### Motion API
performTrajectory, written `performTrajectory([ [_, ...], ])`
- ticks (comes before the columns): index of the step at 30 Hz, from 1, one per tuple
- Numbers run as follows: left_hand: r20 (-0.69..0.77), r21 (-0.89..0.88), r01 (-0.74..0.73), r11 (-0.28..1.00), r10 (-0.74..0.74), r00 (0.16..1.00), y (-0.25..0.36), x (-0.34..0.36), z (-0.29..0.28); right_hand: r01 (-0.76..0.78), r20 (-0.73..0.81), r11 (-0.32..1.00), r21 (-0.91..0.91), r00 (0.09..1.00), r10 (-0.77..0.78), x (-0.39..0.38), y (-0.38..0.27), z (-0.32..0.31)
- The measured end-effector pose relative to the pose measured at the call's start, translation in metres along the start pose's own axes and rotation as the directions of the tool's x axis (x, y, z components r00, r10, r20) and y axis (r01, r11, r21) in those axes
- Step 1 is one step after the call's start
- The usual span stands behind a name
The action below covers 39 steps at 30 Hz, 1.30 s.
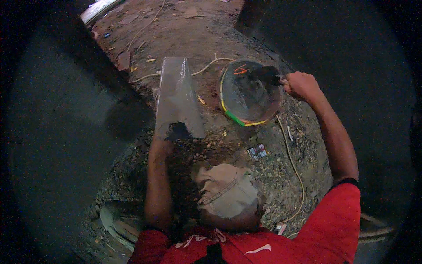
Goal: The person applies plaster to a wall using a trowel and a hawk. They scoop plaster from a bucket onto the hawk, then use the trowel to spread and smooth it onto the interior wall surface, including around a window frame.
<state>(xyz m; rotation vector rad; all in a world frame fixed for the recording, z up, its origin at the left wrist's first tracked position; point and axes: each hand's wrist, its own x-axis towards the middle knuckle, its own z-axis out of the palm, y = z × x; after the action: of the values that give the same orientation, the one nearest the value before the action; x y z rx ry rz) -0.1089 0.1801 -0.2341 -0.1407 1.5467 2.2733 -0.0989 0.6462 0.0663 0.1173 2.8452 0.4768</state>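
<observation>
My left hand (158, 143) grips the near end of a long flat grey metal float (178, 90), held level and pointing away from me. A dark lump of wet mortar (178, 131) sits on the float's near end and hides most of the fingers. My right hand (301, 86) is closed on the handle of a trowel (267, 75), whose blade carries dark mortar. The trowel is over the far right rim of a round metal pan (231, 113), which has a green and yellow edge and grey mortar inside.
Dark grey plastered walls (66, 132) rise at left and right. The ground is dirt and gravel (272, 171) with a pale cord (292, 158) and a small printed wrapper (257, 152). Another basin (116, 220) lies at the lower left. A tan cap (226, 189) and red shirt fill the lower edge.
</observation>
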Motion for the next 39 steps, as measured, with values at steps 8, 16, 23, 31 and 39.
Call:
performTrajectory([
  [8,0.164,0.476,-0.238,0.847,0.180,0.970,0.008,-0.007,0.040,-0.061,0.071,0.979,0.193,0.996,0.048,0.013,-0.008,0.083],
  [16,0.040,-0.004,0.075,0.997,-0.075,0.996,-0.035,0.005,0.008,-0.035,0.113,0.851,0.524,0.993,-0.029,0.016,0.004,0.108],
  [23,0.043,0.052,0.047,0.998,-0.050,0.998,0.028,-0.019,0.064,-0.035,0.038,0.762,0.646,0.999,0.013,0.019,-0.001,0.153],
  [31,0.043,-0.127,0.091,0.988,-0.086,0.995,0.009,-0.003,0.054,-0.389,0.390,0.115,0.914,0.921,0.019,-0.041,-0.015,0.116],
  [39,0.184,0.140,0.177,0.974,-0.201,0.962,0.024,0.000,0.093,0.018,0.080,-0.259,0.966,0.928,0.363,-0.121,-0.075,0.134],
])
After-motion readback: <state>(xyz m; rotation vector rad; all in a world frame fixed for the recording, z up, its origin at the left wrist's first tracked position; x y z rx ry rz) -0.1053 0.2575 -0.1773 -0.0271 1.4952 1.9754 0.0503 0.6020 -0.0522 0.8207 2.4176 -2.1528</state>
